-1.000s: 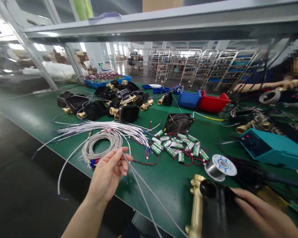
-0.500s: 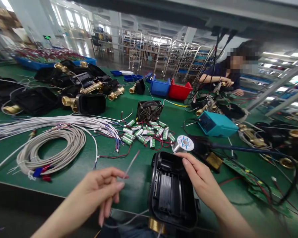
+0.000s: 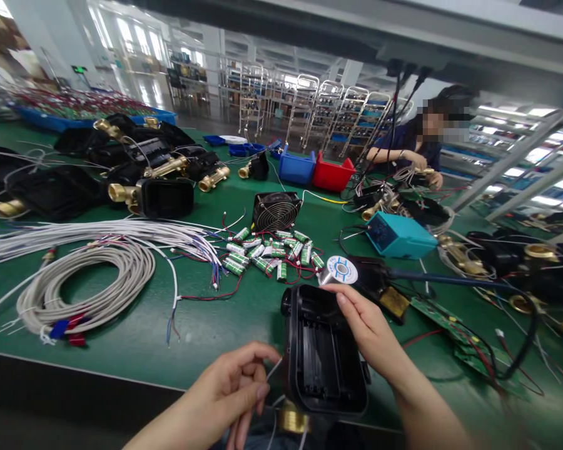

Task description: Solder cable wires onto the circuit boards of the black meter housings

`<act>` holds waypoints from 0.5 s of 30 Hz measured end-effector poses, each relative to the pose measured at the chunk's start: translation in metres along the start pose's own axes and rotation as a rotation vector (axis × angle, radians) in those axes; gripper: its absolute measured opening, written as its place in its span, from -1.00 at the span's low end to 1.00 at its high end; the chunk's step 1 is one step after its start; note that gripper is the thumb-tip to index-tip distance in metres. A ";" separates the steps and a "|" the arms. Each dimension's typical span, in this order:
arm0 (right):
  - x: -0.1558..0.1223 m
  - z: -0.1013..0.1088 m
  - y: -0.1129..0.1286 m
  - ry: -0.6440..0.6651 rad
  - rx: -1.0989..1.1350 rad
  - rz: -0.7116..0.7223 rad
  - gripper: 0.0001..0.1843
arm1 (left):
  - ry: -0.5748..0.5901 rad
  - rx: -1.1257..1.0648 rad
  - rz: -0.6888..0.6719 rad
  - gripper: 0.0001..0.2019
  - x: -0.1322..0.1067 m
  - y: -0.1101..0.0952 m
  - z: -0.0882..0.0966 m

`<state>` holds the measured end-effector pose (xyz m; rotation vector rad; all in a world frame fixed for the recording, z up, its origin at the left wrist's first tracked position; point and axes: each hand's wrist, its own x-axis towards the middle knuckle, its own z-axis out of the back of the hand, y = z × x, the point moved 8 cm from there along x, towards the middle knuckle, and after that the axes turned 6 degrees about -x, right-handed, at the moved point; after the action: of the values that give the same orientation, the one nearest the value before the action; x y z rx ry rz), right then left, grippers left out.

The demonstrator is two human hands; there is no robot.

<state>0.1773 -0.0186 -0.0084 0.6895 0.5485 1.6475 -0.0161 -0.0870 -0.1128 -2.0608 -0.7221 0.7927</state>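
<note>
A black plastic meter housing [image 3: 326, 350] stands tilted at the table's front edge, its open cavity facing me. A brass fitting [image 3: 293, 417] shows beneath it. My right hand [image 3: 368, 328] grips the housing's upper right rim, thumb on the edge and fingers behind. Low on the left side of the housing, my left hand [image 3: 239, 384] pinches a thin grey cable [image 3: 274, 370] between thumb and forefinger. The cable's tip is close to the housing's left wall; I cannot tell whether it has entered. Behind the housing sits a solder wire spool [image 3: 341, 269].
Several green-and-white batteries [image 3: 281, 270] lie beside a small black fan [image 3: 276, 211]. A coiled grey cable [image 3: 141, 275] and white wires fill the left. To the right are a teal soldering station [image 3: 398, 235] and green circuit boards [image 3: 455, 325]. A co-worker [image 3: 417, 147] handles parts at the back.
My left hand has moved right and down, bringing the cable tip from clear of the housing to its left side. My right hand keeps hold of the housing.
</note>
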 end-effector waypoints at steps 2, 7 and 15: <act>0.002 0.000 0.000 -0.005 0.018 0.007 -0.57 | -0.011 0.032 -0.006 -0.63 0.001 -0.002 -0.001; 0.005 -0.004 0.008 0.029 0.031 0.016 -0.58 | -0.094 0.152 -0.038 -0.60 0.005 -0.007 -0.006; 0.000 0.013 0.048 -0.084 -0.077 0.329 -0.80 | -0.215 0.099 -0.120 -0.47 0.013 -0.014 0.001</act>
<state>0.1527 -0.0274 0.0337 0.8199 0.3203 1.9244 -0.0119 -0.0701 -0.1054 -1.8430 -0.8977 0.9705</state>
